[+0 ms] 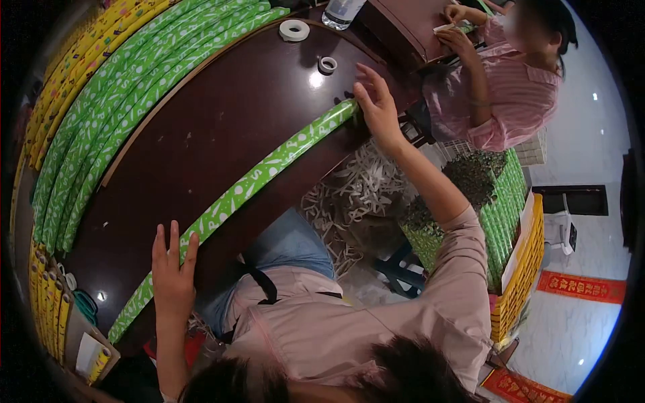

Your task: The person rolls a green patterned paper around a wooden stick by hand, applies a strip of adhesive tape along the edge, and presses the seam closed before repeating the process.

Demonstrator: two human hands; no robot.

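A long green roll of wrapping paper (254,181), printed with white letters and shapes, lies diagonally across the dark table (181,144). My left hand (174,285) rests over its lower left part, fingers stretched out and apart. At the far upper end of the roll is my right hand (378,111), its fingers spread and held off to the side of the tip. Beyond that hand, a small roll of tape (327,64) and a larger white tape roll (293,31) sit on the tabletop.
Many green rolls (134,101) and yellow rolls (87,57) are stacked along the far side. Teal-handled scissors (85,305) lie at the left. Paper strips (366,181) fill the space below the table. Another person (494,94) sits at the right, near a yellow basket (523,262).
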